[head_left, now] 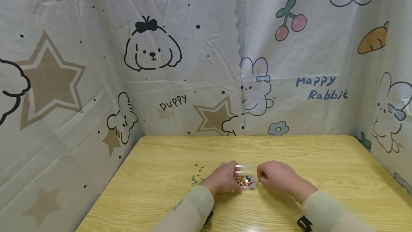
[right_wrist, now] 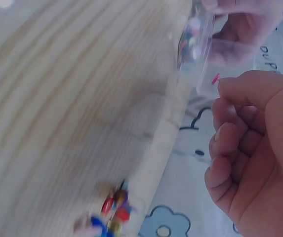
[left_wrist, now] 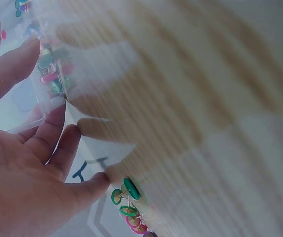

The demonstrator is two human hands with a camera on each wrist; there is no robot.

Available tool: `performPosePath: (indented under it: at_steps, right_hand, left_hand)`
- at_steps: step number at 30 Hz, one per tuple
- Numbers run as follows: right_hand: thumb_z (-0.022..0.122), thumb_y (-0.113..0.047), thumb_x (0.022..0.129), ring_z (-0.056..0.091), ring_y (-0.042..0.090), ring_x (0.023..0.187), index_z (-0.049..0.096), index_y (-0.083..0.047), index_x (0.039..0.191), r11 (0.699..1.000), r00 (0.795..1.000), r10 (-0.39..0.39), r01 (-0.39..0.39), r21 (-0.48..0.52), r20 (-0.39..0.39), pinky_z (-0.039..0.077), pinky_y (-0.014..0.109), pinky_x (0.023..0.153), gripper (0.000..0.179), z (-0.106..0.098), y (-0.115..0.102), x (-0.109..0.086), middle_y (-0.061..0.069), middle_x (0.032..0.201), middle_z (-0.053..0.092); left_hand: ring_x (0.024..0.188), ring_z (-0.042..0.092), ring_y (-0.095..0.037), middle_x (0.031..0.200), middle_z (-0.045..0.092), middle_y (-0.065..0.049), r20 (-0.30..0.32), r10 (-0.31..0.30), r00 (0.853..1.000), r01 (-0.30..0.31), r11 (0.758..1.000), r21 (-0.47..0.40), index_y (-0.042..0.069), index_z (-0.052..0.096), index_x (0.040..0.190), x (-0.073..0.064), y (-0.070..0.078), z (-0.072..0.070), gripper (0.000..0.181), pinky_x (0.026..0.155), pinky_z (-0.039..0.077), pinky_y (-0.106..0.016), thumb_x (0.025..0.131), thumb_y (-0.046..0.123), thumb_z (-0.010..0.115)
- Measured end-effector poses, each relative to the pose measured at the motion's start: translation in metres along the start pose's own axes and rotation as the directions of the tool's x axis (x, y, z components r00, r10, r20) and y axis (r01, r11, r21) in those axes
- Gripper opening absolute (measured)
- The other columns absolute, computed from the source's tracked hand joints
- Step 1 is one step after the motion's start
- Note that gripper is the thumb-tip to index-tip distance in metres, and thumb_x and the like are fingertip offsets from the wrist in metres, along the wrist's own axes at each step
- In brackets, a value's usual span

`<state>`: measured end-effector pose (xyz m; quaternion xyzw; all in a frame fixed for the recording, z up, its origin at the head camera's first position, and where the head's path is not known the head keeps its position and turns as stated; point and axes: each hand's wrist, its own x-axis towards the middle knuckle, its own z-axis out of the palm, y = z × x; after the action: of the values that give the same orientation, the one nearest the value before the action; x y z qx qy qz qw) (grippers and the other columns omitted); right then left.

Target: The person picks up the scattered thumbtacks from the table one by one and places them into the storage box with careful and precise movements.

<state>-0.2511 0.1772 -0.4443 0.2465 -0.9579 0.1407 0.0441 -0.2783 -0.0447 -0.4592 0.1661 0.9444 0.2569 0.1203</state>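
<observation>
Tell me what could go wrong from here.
The pink tack sits at the very fingertips of the right hand, so it could slip and drop. The left hand holds the open box; a bump or tilt might spill the tacks inside. Loose tacks lie near the left fingers, so a careless shift might mean a prick.

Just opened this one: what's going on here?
A person at a wooden table is handling colourful tacks. Their left hand holds a small clear box with its lid open and a pile of mixed tacks inside. Their right hand, just to the right of the box, pinches a single pink tack between its fingertips. More loose tacks lie scattered on the table to the left of the left hand.
</observation>
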Motion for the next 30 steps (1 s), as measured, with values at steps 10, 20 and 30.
performPosePath:
  at_steps: [10, 20, 30]
  right_hand:
    - [0.071, -0.012, 0.089, 0.047, 0.007, 0.063, 0.063, -0.023, 0.075, 0.999, 0.999, 0.032, -0.032, 0.009, 0.032, 0.044, 0.031, 0.061, 0.019, 0.008, -0.016, 0.011, -0.015, 0.070, 0.053]
    - [0.070, -0.016, 0.094, 0.051, 0.006, 0.068, 0.069, -0.024, 0.083, 0.996, 0.996, 0.088, -0.088, 0.025, 0.001, 0.048, 0.034, 0.065, 0.014, -0.006, 0.002, 0.001, -0.016, 0.078, 0.060]
    - [0.065, -0.013, 0.095, 0.051, 0.009, 0.061, 0.070, -0.018, 0.090, 0.985, 0.984, 0.169, -0.170, 0.025, 0.054, 0.047, 0.035, 0.063, 0.009, -0.025, 0.029, -0.017, -0.010, 0.079, 0.061]
  left_hand:
    - [0.096, 0.055, -0.018, 0.110, 0.057, -0.003, 0.000, 0.013, 1.000, -0.013, 1.000, 0.011, 0.012, 0.057, 0.129, -0.001, 0.000, 0.000, 0.071, 0.087, 0.049, -0.039, 0.071, 0.027, 0.095]
    - [0.100, 0.057, -0.020, 0.113, 0.057, -0.004, -0.005, -0.006, 1.000, 0.006, 1.000, 0.003, 0.012, 0.056, 0.133, -0.002, 0.001, 0.000, 0.076, 0.092, 0.050, -0.042, 0.070, 0.027, 0.095]
    - [0.105, 0.057, -0.023, 0.117, 0.058, -0.006, -0.003, -0.017, 1.000, 0.017, 1.000, 0.022, 0.012, 0.055, 0.136, -0.004, 0.002, 0.000, 0.079, 0.093, 0.049, -0.043, 0.070, 0.028, 0.095]
